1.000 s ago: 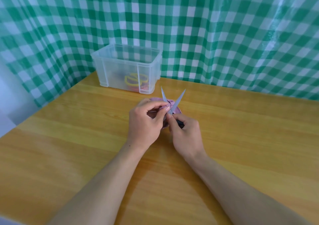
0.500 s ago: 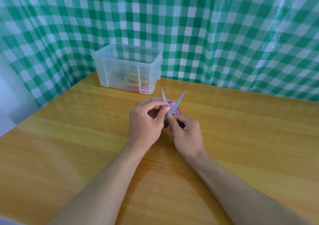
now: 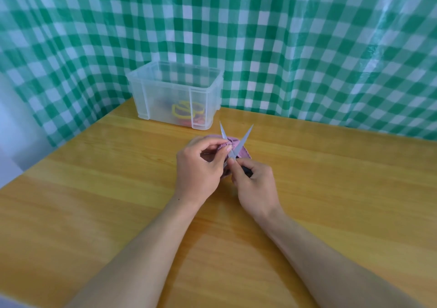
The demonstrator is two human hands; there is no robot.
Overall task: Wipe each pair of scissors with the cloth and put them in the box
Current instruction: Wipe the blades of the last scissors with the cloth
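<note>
**A:** Green-and-white checked plastic curtain [image 3: 307, 47] behind, yellow wooden bench [image 3: 94, 201] below. How far along is this?

**B:** Starting left, the clear plastic box [image 3: 142, 94] at the bench's far edge already holds a yellow-handled pair [image 3: 182, 110], with something red [image 3: 186, 122] under it, likely another pair. Those look done.

**A:** And the hands?

**B:** Close together, mid-bench. The left hand [image 3: 198, 168] pinches the purple cloth [image 3: 243, 152] against one blade of the grey-bladed scissors with a dark handle [image 3: 246, 137]. The blades are spread in a V pointing toward the box. The right hand [image 3: 255, 182] grips the handle.

**A:** What's left?

**B:** I'd judge finishing this wipe, then boxing the pair. No other loose pairs show.
</note>
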